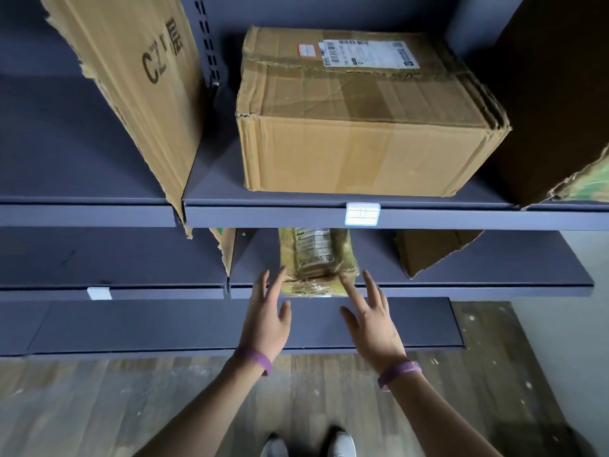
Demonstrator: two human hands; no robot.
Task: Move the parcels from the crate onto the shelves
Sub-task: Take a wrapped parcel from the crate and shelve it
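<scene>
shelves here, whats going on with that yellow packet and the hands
A person stands at grey metal shelves, both hands open at a yellow plastic-wrapped parcel lying on the middle shelf. The left hand and right hand flank its front end, fingertips at or near the wrapping but not gripping it. A large taped cardboard box already sits on the shelf above. The crate is not in view.

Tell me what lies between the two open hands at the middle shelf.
In the head view, the front end of a yellow padded parcel lies on the middle shelf, between the left hand and right hand. Neither hand grips it.
</scene>
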